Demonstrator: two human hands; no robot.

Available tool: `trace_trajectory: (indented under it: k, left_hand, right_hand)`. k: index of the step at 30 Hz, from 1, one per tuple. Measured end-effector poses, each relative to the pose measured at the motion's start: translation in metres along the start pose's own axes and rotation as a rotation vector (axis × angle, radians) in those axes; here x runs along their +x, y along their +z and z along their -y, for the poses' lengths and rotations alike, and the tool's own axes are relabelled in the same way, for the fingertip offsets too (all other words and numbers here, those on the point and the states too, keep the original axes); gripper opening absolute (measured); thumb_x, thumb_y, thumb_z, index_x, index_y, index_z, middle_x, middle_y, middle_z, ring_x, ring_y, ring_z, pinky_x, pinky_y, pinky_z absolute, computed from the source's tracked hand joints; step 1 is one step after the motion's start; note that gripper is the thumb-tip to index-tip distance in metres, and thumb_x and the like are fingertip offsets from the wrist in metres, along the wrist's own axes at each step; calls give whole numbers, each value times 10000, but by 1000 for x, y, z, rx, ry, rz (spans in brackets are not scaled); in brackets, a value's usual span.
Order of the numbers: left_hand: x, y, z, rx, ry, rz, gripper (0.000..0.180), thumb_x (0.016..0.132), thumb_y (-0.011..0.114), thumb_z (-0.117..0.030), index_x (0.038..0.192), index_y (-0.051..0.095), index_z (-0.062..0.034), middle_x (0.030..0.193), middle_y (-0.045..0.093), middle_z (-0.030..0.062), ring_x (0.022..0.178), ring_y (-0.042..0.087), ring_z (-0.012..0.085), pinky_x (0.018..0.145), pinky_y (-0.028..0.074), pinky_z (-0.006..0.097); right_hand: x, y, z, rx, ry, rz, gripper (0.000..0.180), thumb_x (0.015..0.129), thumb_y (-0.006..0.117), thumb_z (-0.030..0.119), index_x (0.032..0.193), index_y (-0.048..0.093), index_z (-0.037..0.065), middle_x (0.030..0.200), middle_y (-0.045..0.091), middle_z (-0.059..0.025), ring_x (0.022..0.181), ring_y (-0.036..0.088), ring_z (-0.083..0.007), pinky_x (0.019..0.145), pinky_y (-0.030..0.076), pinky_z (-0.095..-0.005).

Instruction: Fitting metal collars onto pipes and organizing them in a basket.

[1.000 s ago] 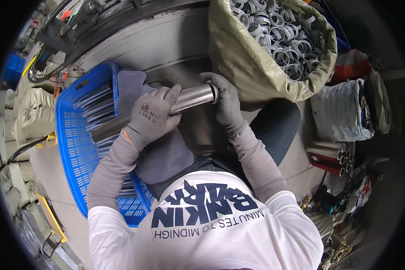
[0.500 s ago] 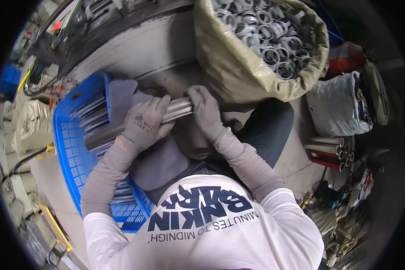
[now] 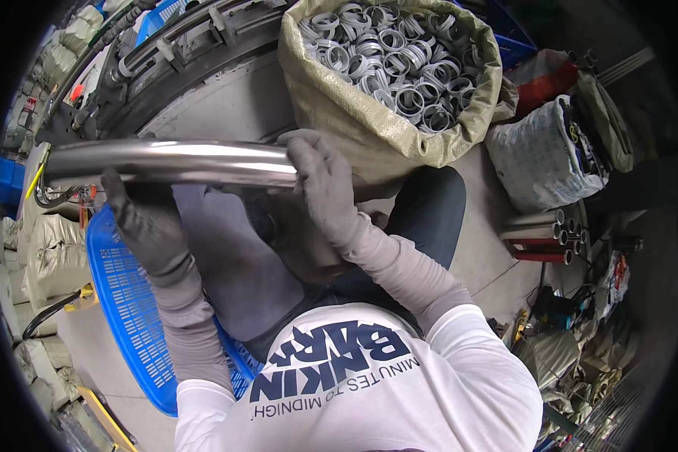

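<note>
Spanning both gloved hands, one long shiny steel tube (image 3: 166, 161) lies level across the lap. Beyond the fingertips one tan woven sack (image 3: 369, 128) brims with uncounted grey metal rings (image 3: 399, 53), crowding the right end. One blue slotted plastic crate (image 3: 128, 309) sits under the left hand (image 3: 139, 218), whose fingers wrap the tube's underside; the right hand (image 3: 320, 181) curls closed over its end.

tan woven sack (image 3: 369, 128) top centre | white printed bag (image 3: 539, 154) right
</note>
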State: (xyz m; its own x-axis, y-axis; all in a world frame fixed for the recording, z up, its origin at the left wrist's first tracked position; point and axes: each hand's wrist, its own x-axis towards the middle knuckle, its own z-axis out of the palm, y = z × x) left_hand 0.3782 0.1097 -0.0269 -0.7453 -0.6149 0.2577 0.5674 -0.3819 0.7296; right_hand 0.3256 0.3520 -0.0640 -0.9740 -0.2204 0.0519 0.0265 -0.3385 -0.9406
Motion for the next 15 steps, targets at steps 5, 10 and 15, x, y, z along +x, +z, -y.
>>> trace_trajectory:
  k: [5,10,15]
  left_hand:
    - [30,27,-62,225,50,-112,491,1031,650,-294,1325,580,93,1241,682,262,1179,680,346,1065,561,479]
    - [-6,48,-64,1010,30,332,524,893,708,-110,1394,593,-9,1168,698,145,1035,687,258,910,544,371]
    - [-41,7,4,1498,215,787,691,772,740,-134,1431,559,-26,1092,654,217,992,664,416,876,529,448]
  right_hand:
    - [28,-32,26,-522,-584,141,378,961,755,223,1253,641,12,1108,686,-133,1011,670,-243,872,545,-353]
    - [97,-159,73,-1621,-460,-75,562,809,814,147,1344,657,79,1333,653,-165,1246,606,-390,1086,496,-458]
    - [137,-196,33,-1911,-297,226,453,892,725,236,1338,680,171,1314,661,-160,1242,615,-386,1048,512,-482]
